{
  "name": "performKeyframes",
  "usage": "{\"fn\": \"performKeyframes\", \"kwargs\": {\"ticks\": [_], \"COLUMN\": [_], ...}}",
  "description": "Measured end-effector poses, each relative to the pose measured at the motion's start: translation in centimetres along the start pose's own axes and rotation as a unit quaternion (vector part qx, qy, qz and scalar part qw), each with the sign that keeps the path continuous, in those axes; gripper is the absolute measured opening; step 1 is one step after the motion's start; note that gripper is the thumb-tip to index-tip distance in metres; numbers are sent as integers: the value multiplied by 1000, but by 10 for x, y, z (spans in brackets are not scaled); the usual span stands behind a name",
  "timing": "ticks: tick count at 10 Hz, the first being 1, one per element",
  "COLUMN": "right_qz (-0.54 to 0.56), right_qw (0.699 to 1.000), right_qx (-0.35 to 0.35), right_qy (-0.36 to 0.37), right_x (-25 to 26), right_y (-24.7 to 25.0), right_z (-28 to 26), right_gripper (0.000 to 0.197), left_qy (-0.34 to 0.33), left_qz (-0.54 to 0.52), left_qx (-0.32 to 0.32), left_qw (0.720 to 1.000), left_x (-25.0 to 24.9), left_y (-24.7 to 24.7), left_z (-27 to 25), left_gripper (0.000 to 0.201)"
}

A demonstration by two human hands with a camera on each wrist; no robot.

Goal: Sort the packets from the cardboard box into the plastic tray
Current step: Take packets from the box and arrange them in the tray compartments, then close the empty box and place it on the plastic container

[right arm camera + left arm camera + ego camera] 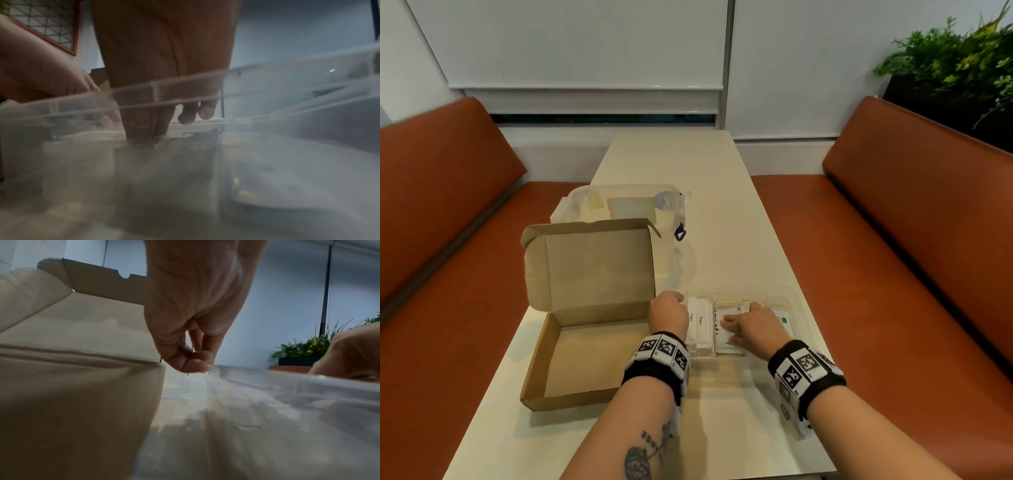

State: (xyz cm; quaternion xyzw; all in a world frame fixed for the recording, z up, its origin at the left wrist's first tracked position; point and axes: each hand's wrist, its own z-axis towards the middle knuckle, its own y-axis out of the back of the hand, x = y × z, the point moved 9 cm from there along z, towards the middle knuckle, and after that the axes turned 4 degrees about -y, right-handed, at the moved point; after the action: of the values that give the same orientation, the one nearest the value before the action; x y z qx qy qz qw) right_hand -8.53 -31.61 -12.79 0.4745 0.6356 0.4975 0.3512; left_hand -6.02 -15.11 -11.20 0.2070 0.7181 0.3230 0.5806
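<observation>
The open cardboard box lies at the left of the table, its floor bare; its side wall fills the left wrist view. To its right sits the clear plastic tray with compartments. White sugar packets fill the leftmost one, and a green-marked packet lies at the right. My left hand pinches the tray's left rim with curled fingers. My right hand reaches into the middle compartment, where its straight fingers press on a white packet.
A clear lidded container stands behind the box. The pale table runs away from me between two orange benches. A green plant is at the far right.
</observation>
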Motion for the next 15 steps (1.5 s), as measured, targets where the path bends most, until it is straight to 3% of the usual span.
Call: {"fn": "performKeyframes", "kwargs": {"ticks": [1,4,5,6,7,8,12,13,14,15], "right_qz": [76,171,263,204,165,149,146,152,178,258], "right_qw": [997,984,950,931,920,924,933,925,914,900], "right_qx": [-11,-17,-140,-227,-155,-120,-88,-102,-181,-253], "right_qy": [-21,-49,-96,-199,-319,-331,-316,-332,-317,-245], "right_x": [-5,-20,-46,-84,-112,-118,-128,-121,-99,-58], "right_y": [9,4,27,42,31,21,14,22,47,78], "right_z": [0,-3,-11,-24,-33,-33,-26,-31,-32,-20], "right_gripper": [42,38,34,39,52,54,72,59,42,34], "left_qy": [0,6,5,2,2,1,-3,-11,-30,-70], "left_qz": [1,1,3,8,11,18,32,41,33,-20], "left_qx": [-3,-1,1,0,6,9,15,11,-9,-53], "left_qw": [1000,1000,1000,1000,1000,1000,999,999,999,996], "left_x": [0,0,0,-1,-2,-3,-9,-10,-11,-21], "left_y": [0,-1,0,1,-1,-1,-4,-1,7,31], "left_z": [0,-2,-2,-2,-1,0,0,-3,-9,-14], "left_gripper": [35,36,36,35,36,36,37,35,35,30]}}
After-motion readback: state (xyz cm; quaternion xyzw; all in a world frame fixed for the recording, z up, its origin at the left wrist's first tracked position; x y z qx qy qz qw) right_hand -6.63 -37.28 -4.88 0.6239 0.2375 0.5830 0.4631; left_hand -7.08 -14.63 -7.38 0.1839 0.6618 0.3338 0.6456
